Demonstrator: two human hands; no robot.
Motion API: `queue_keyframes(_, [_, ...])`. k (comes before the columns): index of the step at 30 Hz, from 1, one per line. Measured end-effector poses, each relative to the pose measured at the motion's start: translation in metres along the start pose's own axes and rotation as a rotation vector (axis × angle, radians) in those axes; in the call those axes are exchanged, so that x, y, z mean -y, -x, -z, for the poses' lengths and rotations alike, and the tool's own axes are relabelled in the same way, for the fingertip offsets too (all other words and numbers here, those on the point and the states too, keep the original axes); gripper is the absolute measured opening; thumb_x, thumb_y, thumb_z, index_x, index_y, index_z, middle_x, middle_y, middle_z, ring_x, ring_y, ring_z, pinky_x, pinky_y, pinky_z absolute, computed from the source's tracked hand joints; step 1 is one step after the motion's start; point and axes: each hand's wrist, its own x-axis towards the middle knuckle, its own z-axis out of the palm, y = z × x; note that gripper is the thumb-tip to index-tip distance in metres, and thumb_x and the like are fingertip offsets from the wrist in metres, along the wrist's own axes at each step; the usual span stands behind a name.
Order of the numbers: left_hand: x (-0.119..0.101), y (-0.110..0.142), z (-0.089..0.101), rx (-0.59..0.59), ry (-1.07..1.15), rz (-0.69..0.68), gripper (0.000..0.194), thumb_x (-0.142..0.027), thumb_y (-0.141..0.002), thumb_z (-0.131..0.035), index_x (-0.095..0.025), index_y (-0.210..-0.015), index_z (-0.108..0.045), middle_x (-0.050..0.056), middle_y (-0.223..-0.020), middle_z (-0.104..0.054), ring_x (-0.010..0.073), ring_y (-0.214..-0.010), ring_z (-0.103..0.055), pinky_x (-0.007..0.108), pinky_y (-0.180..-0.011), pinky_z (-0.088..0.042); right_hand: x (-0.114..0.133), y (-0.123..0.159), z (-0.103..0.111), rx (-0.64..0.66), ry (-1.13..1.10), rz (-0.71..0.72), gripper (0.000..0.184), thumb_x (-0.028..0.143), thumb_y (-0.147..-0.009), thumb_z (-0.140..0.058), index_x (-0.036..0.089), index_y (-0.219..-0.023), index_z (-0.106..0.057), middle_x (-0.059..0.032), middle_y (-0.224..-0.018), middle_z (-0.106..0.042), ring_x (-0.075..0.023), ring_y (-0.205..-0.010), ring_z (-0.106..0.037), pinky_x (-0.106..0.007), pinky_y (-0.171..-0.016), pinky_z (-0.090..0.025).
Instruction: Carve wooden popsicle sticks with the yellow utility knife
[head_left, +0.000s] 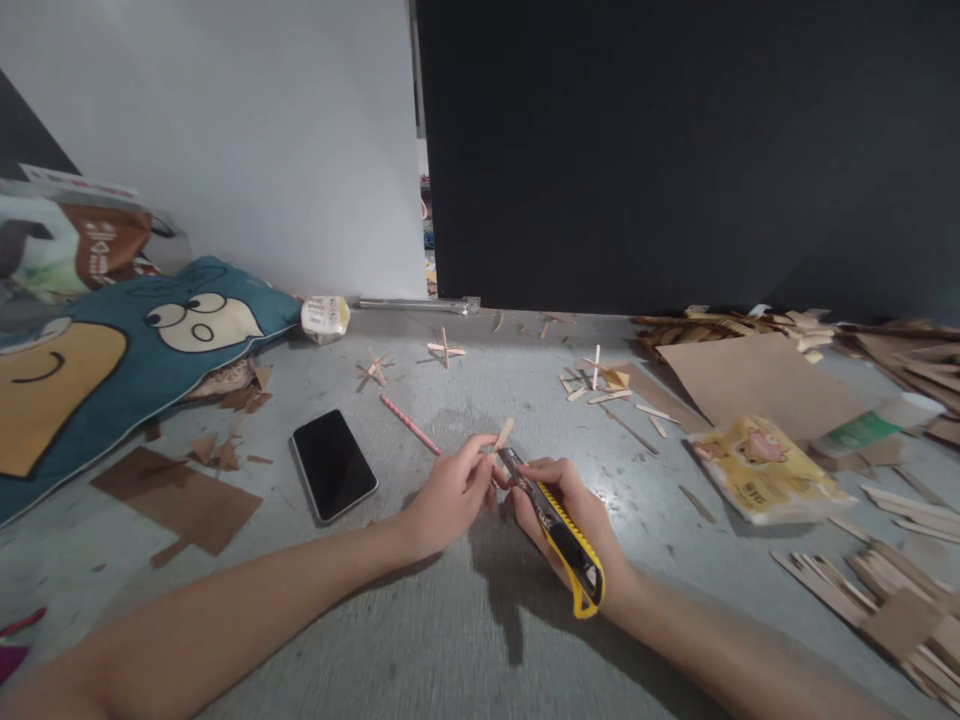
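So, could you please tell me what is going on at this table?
A person is holding a small wooden stick in the left hand and a yellow-and-black utility knife in the right hand. The front of the knife is close to the stick; whether the blade touches it is hard to tell. A phone lies to the left, and small crossed wooden pieces stand farther back on the table.

Stick (505, 432) and cutter (556, 528) in hands (448, 495)
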Motion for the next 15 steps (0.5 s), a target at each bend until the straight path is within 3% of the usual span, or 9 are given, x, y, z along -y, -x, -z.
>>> queue_keyframes(15, [-0.0023,0.0004,0.0007,0.004,-0.033,0.008,0.031,-0.044,-0.105,-0.046,-0.021,-0.123,-0.056,0.002,-0.085,-0.072,0.0128,-0.057,-0.061,0.025,-0.056,-0.049,0.0032,-0.0032,-0.0004,-0.019,-0.015,-0.002,0.017,0.039,-0.093,-0.064,0.027,-0.101,-0.056,-0.0057,-0.092,-0.077,-0.0254,-0.074,-0.077,-0.038,-0.067,-0.06])
